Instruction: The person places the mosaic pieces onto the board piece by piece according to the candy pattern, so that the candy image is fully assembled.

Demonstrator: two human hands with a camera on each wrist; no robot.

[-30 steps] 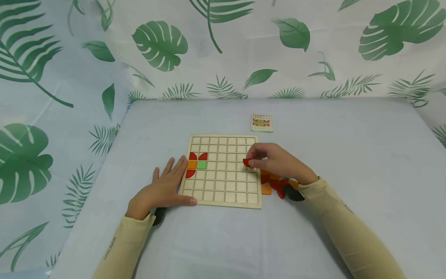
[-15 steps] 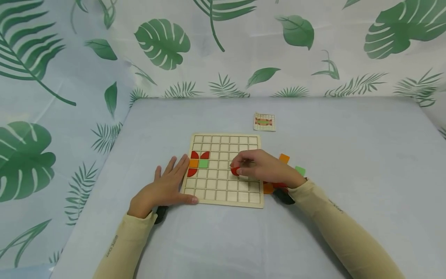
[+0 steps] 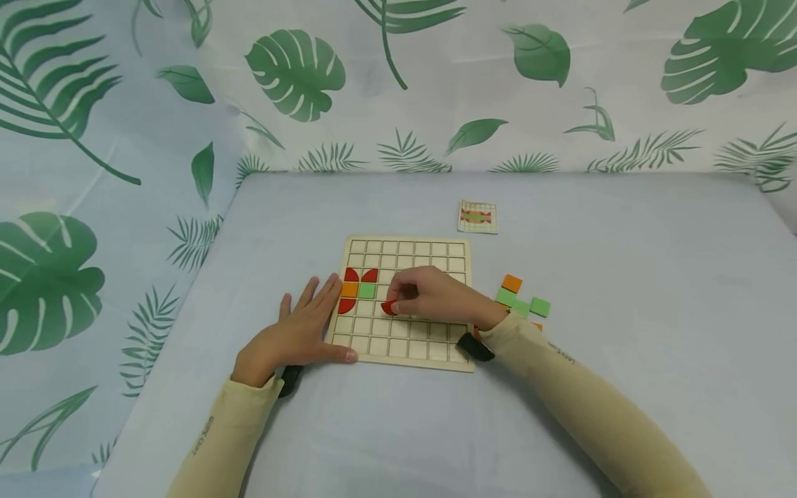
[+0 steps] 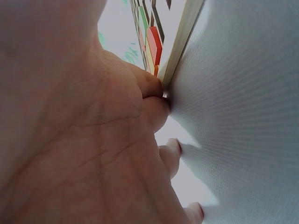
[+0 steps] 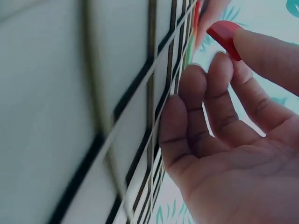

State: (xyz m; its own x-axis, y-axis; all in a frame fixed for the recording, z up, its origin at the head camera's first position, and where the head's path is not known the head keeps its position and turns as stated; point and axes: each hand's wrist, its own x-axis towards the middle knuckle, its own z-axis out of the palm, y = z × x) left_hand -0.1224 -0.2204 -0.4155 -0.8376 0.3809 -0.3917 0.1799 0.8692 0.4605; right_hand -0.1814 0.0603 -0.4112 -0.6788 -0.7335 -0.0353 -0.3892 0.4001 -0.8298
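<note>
A pale wooden grid board (image 3: 398, 346) lies flat on the table. Its left side bears red rounded pieces (image 3: 346, 306), an orange square (image 3: 349, 290) and a green square (image 3: 368, 290) set in cells. My left hand (image 3: 292, 339) rests at the board's left edge, fingers straight and spread, thumb on the near left corner. With thumb and fingertips my right hand (image 3: 429, 297) pinches a red rounded piece (image 5: 225, 36) just over the board, right of the placed ones. Part of that piece is hidden by the thumb.
Loose orange and green squares (image 3: 539, 307) lie right of the board, partly behind the right wrist. A small pattern card (image 3: 478, 217) lies beyond the board's far right corner. A leaf-printed cloth (image 3: 436, 83) hangs behind the table.
My right hand has carried the red piece leftward across the board, from its right side to near the placed pieces. More loose squares have come into sight. The left hand stays put.
</note>
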